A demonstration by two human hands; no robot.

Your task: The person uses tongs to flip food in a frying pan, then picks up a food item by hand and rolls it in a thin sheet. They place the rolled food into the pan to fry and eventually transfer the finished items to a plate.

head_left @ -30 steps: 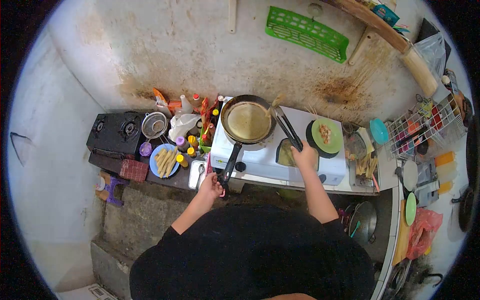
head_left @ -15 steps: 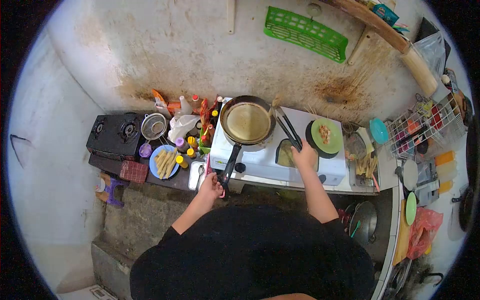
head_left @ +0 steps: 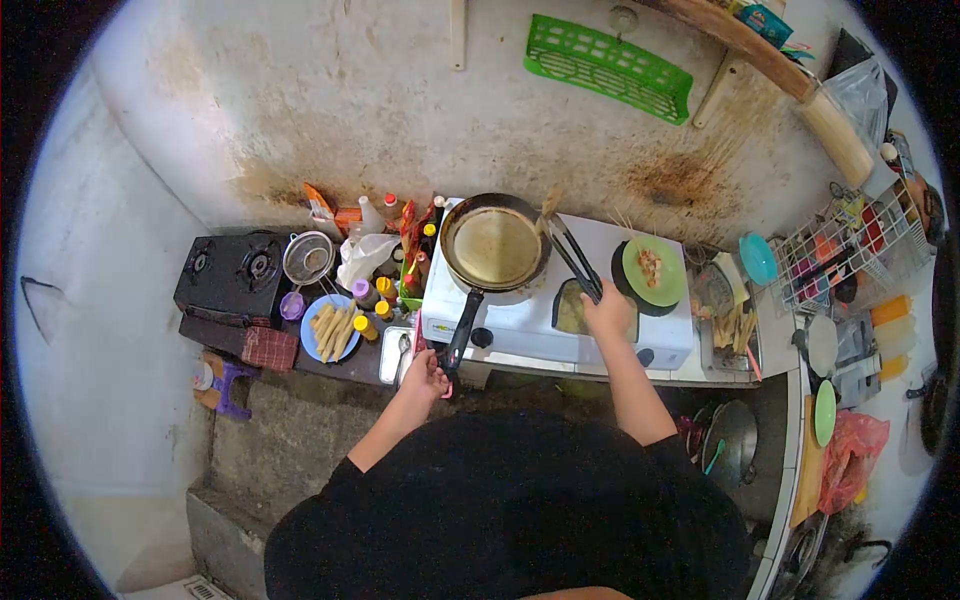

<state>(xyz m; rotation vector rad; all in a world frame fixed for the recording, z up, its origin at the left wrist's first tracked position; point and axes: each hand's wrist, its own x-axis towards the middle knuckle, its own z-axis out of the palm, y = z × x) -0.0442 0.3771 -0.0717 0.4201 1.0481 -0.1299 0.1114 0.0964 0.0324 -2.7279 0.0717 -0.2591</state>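
My right hand point(head_left: 608, 312) is wrapped round black tongs point(head_left: 575, 253), whose brownish tips point(head_left: 549, 203) are raised beside the right rim of the frying pan point(head_left: 494, 246). A shallow layer of liquid lies in the pan, on the left burner of the white stove point(head_left: 450, 303). Just left of the black pan handle point(head_left: 461, 330) is my left hand point(head_left: 425, 373), its fingers curled by the stove's front edge; what they hold cannot be made out. On the stove's right side, a green plate point(head_left: 665, 285) bears small pieces of food.
To the left, a blue plate point(head_left: 318, 349) of pale rolls stands near yellow-capped bottles point(head_left: 364, 326), a metal tray point(head_left: 390, 365), a strainer point(head_left: 308, 257) and a black stove point(head_left: 225, 270). A wire rack point(head_left: 800, 258) and a teal bowl point(head_left: 758, 260) are at the right.
The view has shifted slightly. Both hands, the tongs and the pan keep nearly the same places.
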